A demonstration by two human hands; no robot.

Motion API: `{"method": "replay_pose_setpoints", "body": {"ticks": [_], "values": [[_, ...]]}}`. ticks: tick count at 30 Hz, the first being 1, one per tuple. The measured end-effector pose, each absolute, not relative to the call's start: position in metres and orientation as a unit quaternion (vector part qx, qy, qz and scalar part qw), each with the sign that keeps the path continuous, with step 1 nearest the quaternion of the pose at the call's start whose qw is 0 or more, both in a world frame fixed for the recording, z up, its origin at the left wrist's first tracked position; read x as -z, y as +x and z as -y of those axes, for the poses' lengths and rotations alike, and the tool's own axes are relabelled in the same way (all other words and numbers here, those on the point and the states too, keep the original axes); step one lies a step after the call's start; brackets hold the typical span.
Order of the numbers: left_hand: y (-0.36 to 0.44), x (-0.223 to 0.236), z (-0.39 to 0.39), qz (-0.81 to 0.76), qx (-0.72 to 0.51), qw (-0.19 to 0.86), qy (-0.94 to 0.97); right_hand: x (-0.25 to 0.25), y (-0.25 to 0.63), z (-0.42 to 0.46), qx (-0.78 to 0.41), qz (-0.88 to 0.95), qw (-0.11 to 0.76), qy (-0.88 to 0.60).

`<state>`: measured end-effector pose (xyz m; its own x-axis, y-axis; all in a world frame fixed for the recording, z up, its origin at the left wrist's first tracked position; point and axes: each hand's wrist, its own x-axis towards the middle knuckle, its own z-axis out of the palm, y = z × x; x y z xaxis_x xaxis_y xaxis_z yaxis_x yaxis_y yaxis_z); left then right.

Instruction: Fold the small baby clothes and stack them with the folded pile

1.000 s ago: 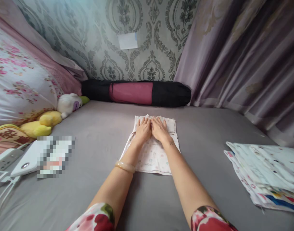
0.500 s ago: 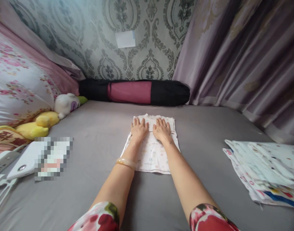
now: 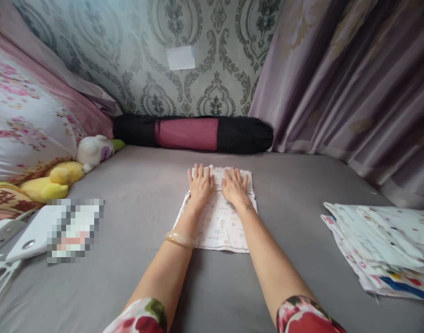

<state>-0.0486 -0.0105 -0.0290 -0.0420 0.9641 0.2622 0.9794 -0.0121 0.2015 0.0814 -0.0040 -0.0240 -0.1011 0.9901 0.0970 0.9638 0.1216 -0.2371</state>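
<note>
A white cloth [image 3: 221,226] with a small pastel print lies folded on the grey bed sheet [image 3: 138,185] in front of me. My left hand [image 3: 200,185] rests flat on its upper left part, fingers spread. On the upper right part lies my right hand [image 3: 234,186], palm down with the fingers apart. A band of cloth is folded over along the far end, and both hands press there. Neither hand grips anything. Parts of the cloth are hidden under my hands and forearms.
At the right sits a stack of folded printed cloths [image 3: 388,245]. Along the wall lies a long black and maroon bag [image 3: 187,133]. Plush toys [image 3: 94,152], a white device [image 3: 34,236] and a power strip [image 3: 5,233] are at the left.
My left hand has slid slightly away from me toward the far edge of the cloth. My right hand has shifted a little too; both stay flat.
</note>
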Motion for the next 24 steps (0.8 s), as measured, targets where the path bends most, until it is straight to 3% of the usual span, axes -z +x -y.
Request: {"method": "replay_pose_setpoints", "body": {"ticks": [7,24], "values": [[-0.049,0.034,0.008,0.66,0.106,-0.056,-0.742,0.024,0.074,0.008,-0.104,0.781,0.077,-0.61],[-0.053,0.04,0.006,0.688,0.124,-0.026,-0.715,0.031,0.078,0.005,-0.075,0.732,0.09,-0.672]]}}
